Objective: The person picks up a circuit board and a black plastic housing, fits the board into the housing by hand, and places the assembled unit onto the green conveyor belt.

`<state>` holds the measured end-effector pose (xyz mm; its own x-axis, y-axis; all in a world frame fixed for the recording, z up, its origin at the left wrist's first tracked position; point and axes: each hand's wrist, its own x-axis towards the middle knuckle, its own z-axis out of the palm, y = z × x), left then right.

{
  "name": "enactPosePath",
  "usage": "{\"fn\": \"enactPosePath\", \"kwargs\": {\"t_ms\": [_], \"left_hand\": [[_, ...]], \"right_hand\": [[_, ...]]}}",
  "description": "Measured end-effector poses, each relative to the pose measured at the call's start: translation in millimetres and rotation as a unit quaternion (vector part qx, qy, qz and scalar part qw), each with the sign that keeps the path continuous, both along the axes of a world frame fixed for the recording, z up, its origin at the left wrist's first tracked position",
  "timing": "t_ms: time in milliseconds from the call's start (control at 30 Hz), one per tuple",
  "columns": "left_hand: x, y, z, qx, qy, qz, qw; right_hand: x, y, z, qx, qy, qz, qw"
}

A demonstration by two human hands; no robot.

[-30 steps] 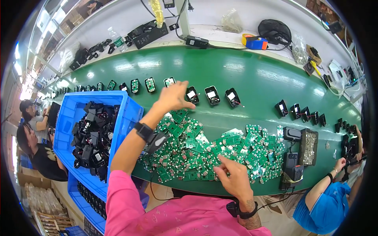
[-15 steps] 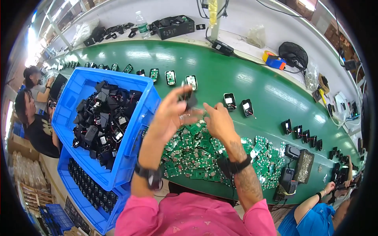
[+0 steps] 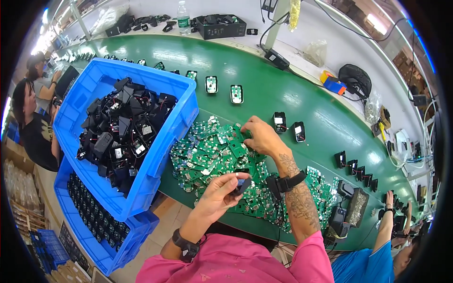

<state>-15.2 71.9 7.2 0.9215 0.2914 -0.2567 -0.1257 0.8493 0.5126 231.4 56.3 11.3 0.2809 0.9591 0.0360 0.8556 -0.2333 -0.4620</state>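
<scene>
My left hand grips a small black plastic housing low over the near part of a wide heap of green circuit boards. At the far right edge of that heap, my right hand has its fingers bent around a green circuit board, thumb and fingertips at its side. Beyond my hands stand two black housings with green boards inside, one housing closer and another housing to its left. Two black housings with white parts, including one housing, stand past my right hand.
A blue crate full of black housings is at my left, above another blue crate with rows of black parts. More housings line the green bench rightward. Black devices sit near the right edge. Other people work on both sides.
My left hand has come down and nearer to me with the black housing. My right hand has moved onto the boards, its fingers closing at the heap. The view has shifted slightly.
</scene>
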Motion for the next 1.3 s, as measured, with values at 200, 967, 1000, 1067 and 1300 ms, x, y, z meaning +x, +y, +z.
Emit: {"fn": "enactPosePath", "kwargs": {"t_ms": [200, 967, 1000, 1067, 1300], "left_hand": [[-6, -8, -12, 0.028, -0.030, -0.009, 0.999], [29, -51, 7, 0.127, 0.084, -0.149, 0.977], [31, -53, 7, 0.128, 0.085, -0.147, 0.977], [33, -56, 8, 0.112, 0.111, -0.156, 0.975], [32, -55, 0, 0.119, 0.083, -0.182, 0.973]], "right_hand": [[0, -6, 16, 0.003, 0.000, -0.028, 1.000], [-113, -179, 25, 0.274, 0.357, -0.238, 0.861], [-114, -181, 24, 0.274, 0.318, -0.221, 0.880], [-115, -183, 23, 0.296, 0.302, -0.221, 0.879], [-114, -194, 22, 0.255, 0.216, -0.228, 0.915]]}}
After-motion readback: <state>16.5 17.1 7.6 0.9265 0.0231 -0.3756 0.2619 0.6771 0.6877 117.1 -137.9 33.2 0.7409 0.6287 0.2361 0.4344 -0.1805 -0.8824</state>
